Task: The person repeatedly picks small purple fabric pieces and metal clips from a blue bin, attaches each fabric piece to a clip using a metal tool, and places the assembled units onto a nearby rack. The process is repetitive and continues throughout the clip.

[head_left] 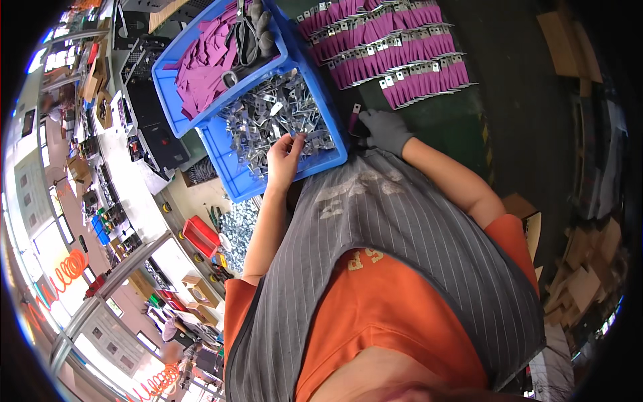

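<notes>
Metal brackets, small, bent and silver-grey (pixel 278 114), fill the near compartment of the blue plastic bin (pixel 231 174), directly under the bare left hand (pixel 284 157). That hand rests on the heap with fingers curled down into it; whether a piece is pinched cannot be told. As a judgement, each bracket is light, rigid and smooth, with sharp stamped edges that tangle with neighbours; pick one by its flat faces, between thumb and forefinger.

Just right of the left hand, past the bin's edge, the grey-gloved right hand (pixel 385 130) closes on a small dark object with a purple strip (pixel 354 117) standing above it. The hands are apart.

Beyond the left hand, the far compartment holds loose purple flat strips (pixel 204 63) and a grey glove (pixel 258 30). Beyond the right hand, rows of finished purple strips with metal ends (pixel 395 53) lie on the dark green work surface (pixel 455 127). To the left, shelving and a red tray (pixel 201 236) stand lower, well apart.
</notes>
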### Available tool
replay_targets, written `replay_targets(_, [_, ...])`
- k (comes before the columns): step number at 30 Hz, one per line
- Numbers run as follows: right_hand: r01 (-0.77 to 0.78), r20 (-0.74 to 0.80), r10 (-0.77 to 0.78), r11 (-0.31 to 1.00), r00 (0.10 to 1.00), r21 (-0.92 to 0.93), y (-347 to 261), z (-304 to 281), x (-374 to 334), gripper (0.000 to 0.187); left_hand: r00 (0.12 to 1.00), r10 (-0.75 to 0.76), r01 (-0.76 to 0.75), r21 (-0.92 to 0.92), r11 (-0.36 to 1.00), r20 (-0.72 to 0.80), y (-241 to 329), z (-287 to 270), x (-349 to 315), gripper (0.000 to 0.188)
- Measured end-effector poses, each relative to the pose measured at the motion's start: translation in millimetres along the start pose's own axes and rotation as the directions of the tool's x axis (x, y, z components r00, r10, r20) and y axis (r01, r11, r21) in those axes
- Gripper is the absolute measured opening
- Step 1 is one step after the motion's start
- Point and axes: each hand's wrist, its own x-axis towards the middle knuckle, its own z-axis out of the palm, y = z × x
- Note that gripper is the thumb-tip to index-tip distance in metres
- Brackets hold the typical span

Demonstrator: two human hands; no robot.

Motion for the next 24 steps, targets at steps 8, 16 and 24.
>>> replay_targets(8, [-0.086,-0.196,0.049,0.979,0.979,-0.186,22,-8,-5,0.014,0.998,-0.056,0.057,-0.077,0.995,0.017,-6,-6,-3,0.023])
replay_targets(16, [0.434,-0.555,-0.266,0.88,0.788,0.193,-38,-80,-15,0.033,0.987,-0.103,0.124,-0.169,0.978,0.126,37,6,-11,0.024])
replay_targets(24, [0.556,-0.389,-0.399,0.649,0.83,0.519,-87,-91,-8,0.021,0.984,0.077,-0.091,0.082,0.992,0.161,60,-12,-4,0.024])
